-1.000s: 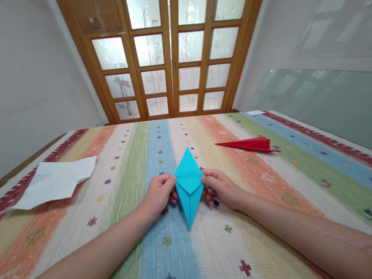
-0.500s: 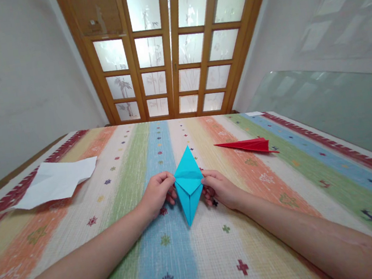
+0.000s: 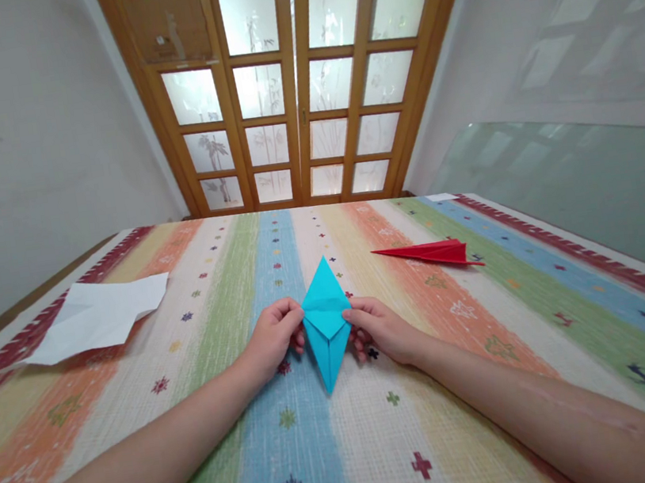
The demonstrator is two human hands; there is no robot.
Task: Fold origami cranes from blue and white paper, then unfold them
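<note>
Head view, change: against the earlier pictures, the right hand [image 3: 380, 331] is sliding its thumb a little further in over the right corner of the blue folded paper [image 3: 326, 321], and the paper's right corner is now looking narrower and tucked in. The top point is also sitting a touch lower in the frame.
Head view, meaning: judging from this, the right flap is being pressed inward toward the centre line, so the fold in hand appears to be only just under way on that side.
Head view, left hand: the left hand [image 3: 273, 341] is pinching the paper's left corner between thumb and forefinger, the other fingers curling under against the cloth.
Head view, right hand: closing on the paper's right corner, thumb on top, fingers tucked beneath; it is holding the paper, not spreading wide.
Head view, blue folded paper: a kite-like shape lying in the middle of the frame on the blue stripe of the striped tablecloth [image 3: 200, 307], long point aiming toward the person, short point aiming away; it is sitting between the two hands and touching both.
Head view, surroundings: a red folded paper plane [image 3: 429, 252] is lying right of centre, well apart from the hands; a white sheet of paper [image 3: 96, 317] is resting at the left; a wooden glazed door [image 3: 288, 78] is filling the top centre.
</note>
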